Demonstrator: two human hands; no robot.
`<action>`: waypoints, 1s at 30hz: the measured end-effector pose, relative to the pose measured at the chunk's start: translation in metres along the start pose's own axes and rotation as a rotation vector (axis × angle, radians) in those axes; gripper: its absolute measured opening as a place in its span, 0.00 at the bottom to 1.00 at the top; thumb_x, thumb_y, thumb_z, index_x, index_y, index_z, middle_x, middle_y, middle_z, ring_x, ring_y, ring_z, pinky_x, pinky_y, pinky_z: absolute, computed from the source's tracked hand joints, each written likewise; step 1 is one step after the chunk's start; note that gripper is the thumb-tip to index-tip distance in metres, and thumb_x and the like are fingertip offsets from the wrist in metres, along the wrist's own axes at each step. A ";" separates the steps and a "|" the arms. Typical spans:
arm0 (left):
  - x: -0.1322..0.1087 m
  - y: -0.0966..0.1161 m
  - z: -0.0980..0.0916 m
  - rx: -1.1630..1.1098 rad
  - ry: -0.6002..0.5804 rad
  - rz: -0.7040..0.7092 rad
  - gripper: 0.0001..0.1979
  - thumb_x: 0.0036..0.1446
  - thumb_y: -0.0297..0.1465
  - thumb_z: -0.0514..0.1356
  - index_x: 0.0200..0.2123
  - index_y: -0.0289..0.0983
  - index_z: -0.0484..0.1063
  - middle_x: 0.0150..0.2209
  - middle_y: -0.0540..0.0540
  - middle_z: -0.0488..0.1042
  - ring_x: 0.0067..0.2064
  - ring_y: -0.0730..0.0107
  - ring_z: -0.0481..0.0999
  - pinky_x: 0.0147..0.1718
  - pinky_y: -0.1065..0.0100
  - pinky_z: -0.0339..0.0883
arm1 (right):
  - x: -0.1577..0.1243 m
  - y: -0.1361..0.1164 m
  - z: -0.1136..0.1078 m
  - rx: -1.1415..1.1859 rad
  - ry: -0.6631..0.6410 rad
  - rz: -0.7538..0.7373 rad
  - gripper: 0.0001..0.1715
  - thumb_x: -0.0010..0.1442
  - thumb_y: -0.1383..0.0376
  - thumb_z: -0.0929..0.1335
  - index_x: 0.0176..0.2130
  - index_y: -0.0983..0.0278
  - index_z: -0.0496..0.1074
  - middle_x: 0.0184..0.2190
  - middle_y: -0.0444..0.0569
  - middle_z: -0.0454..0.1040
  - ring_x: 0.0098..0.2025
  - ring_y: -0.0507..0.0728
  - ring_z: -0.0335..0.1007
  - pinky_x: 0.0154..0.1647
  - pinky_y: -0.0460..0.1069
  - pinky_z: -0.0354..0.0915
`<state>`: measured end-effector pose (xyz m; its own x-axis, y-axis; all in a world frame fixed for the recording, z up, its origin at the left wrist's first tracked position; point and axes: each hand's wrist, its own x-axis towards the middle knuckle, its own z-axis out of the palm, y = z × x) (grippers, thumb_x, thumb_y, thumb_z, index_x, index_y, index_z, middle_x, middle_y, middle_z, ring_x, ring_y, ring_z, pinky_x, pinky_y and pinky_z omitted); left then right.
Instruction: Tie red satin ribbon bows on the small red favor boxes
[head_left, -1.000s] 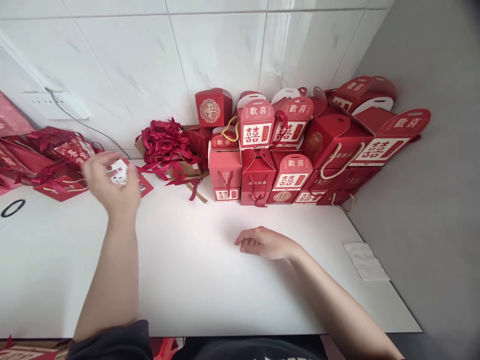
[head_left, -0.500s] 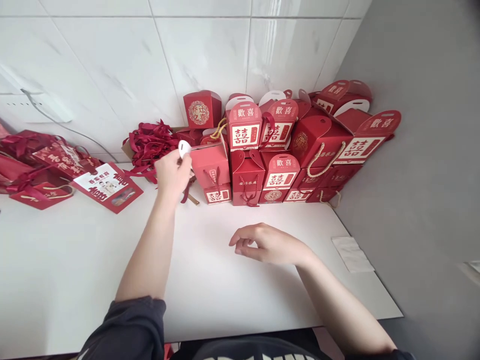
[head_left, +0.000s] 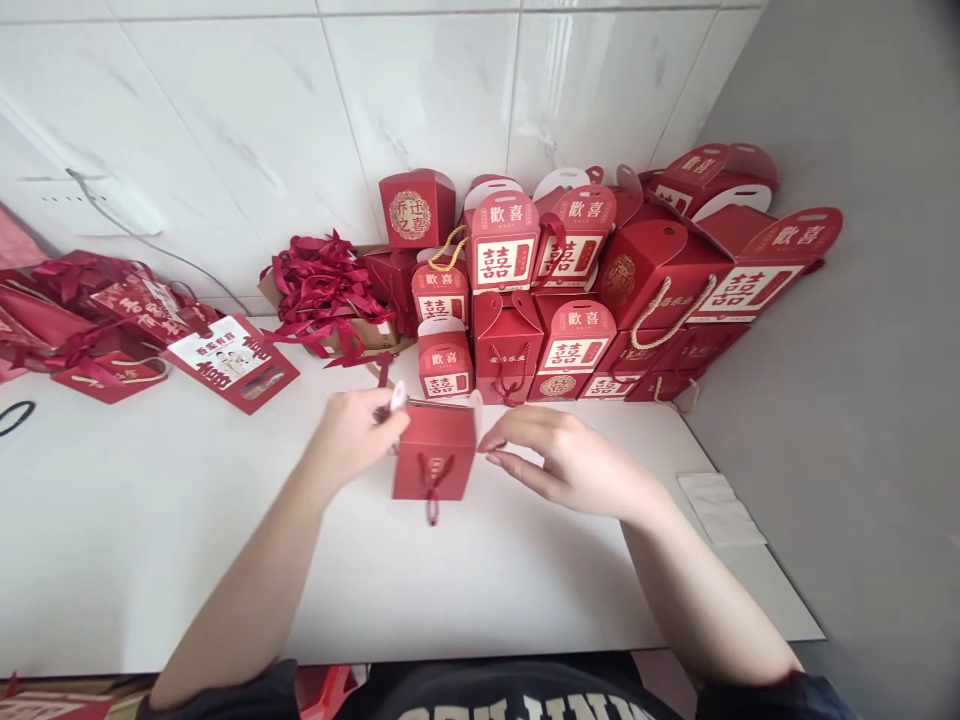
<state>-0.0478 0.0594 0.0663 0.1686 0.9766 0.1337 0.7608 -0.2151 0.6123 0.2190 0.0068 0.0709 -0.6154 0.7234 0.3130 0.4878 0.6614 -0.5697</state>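
Pinched by its left end flap, a small red gift box [head_left: 435,455] is in my left hand [head_left: 356,435]. A dark red cord with a small tassel hangs down the front of the box. My right hand [head_left: 566,460] is beside the box's right side, thumb and fingers a little apart and reaching toward its right edge. Whether its fingertips touch the box I cannot tell. Just behind the box stands a smaller red box [head_left: 445,360] with a white printed panel, at the left end of the stacked boxes.
Stacked red boxes [head_left: 577,330] line the tiled wall. Left of them, a carton [head_left: 367,340] overflows with dark red ribbons [head_left: 322,285]. A flat red card box [head_left: 236,365] and red bags [head_left: 105,350] lie farther left on the white table [head_left: 487,580]. Pale tile [head_left: 720,508] lies by the grey wall.
My left hand has brought the red box off the stack, toward me and down over the table. My right hand has shifted slightly right, and is now beside the box.
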 end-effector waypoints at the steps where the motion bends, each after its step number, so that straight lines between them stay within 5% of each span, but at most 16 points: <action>1: 0.000 0.003 0.011 -0.007 -0.065 0.006 0.09 0.52 0.32 0.56 0.21 0.37 0.64 0.18 0.54 0.70 0.24 0.68 0.77 0.25 0.71 0.68 | 0.006 0.002 0.000 -0.057 0.006 -0.026 0.11 0.69 0.64 0.62 0.46 0.63 0.72 0.43 0.50 0.76 0.45 0.56 0.71 0.48 0.51 0.65; 3: 0.000 0.011 0.026 -0.036 -0.129 0.008 0.03 0.53 0.32 0.55 0.31 0.39 0.66 0.23 0.55 0.73 0.25 0.70 0.77 0.27 0.71 0.68 | 0.018 0.007 0.005 -0.173 0.004 -0.043 0.12 0.66 0.63 0.65 0.49 0.63 0.70 0.45 0.51 0.75 0.49 0.57 0.70 0.56 0.55 0.61; 7: 0.002 0.028 0.029 -0.066 -0.196 0.048 0.19 0.54 0.30 0.55 0.50 0.44 0.58 0.28 0.56 0.75 0.24 0.71 0.76 0.27 0.72 0.65 | 0.033 0.018 0.022 -0.404 -0.050 0.107 0.26 0.59 0.63 0.71 0.55 0.66 0.66 0.47 0.55 0.74 0.53 0.63 0.68 0.65 0.66 0.48; 12: 0.006 0.032 0.023 -0.075 -0.328 0.058 0.12 0.56 0.29 0.51 0.44 0.43 0.63 0.25 0.57 0.70 0.24 0.71 0.77 0.24 0.72 0.62 | 0.034 0.022 0.034 -0.488 -0.104 0.188 0.23 0.57 0.65 0.72 0.50 0.68 0.68 0.42 0.54 0.75 0.48 0.62 0.71 0.62 0.64 0.52; 16: 0.009 0.029 0.023 0.133 -0.357 0.085 0.12 0.56 0.28 0.49 0.36 0.41 0.71 0.22 0.53 0.69 0.20 0.70 0.72 0.24 0.69 0.60 | 0.031 0.019 0.032 -0.594 -0.072 0.142 0.06 0.60 0.73 0.67 0.40 0.69 0.71 0.36 0.52 0.75 0.42 0.60 0.72 0.58 0.60 0.58; 20: 0.008 0.030 0.027 0.341 -0.400 0.146 0.13 0.59 0.31 0.49 0.30 0.40 0.73 0.24 0.47 0.73 0.25 0.64 0.73 0.25 0.67 0.58 | 0.029 0.006 0.043 -0.729 -0.115 0.052 0.13 0.61 0.78 0.62 0.34 0.68 0.73 0.31 0.52 0.75 0.37 0.59 0.72 0.56 0.58 0.62; 23: 0.008 0.029 0.030 0.407 -0.465 0.163 0.12 0.60 0.33 0.50 0.41 0.40 0.72 0.26 0.46 0.73 0.27 0.60 0.74 0.24 0.67 0.58 | 0.020 -0.009 0.064 -0.782 -0.159 0.038 0.16 0.60 0.78 0.61 0.39 0.71 0.76 0.29 0.53 0.76 0.34 0.60 0.73 0.59 0.60 0.62; 26: 0.006 0.027 0.031 0.447 -0.480 0.145 0.20 0.60 0.34 0.52 0.55 0.39 0.64 0.27 0.46 0.74 0.29 0.56 0.76 0.24 0.67 0.58 | 0.009 -0.020 0.083 -0.799 -0.116 0.138 0.22 0.60 0.78 0.62 0.52 0.76 0.72 0.40 0.62 0.79 0.39 0.63 0.76 0.60 0.64 0.61; 30: -0.002 0.029 0.030 0.476 -0.482 0.175 0.30 0.60 0.31 0.51 0.65 0.37 0.51 0.26 0.45 0.74 0.29 0.55 0.77 0.24 0.67 0.60 | 0.000 -0.027 0.084 -0.701 -0.220 0.223 0.25 0.60 0.76 0.62 0.57 0.79 0.68 0.45 0.67 0.77 0.43 0.66 0.77 0.44 0.59 0.74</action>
<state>-0.0075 0.0513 0.0604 0.4892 0.8415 -0.2293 0.8704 -0.4542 0.1902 0.1537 -0.0278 0.0229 -0.5294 0.8471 0.0471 0.8484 0.5282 0.0365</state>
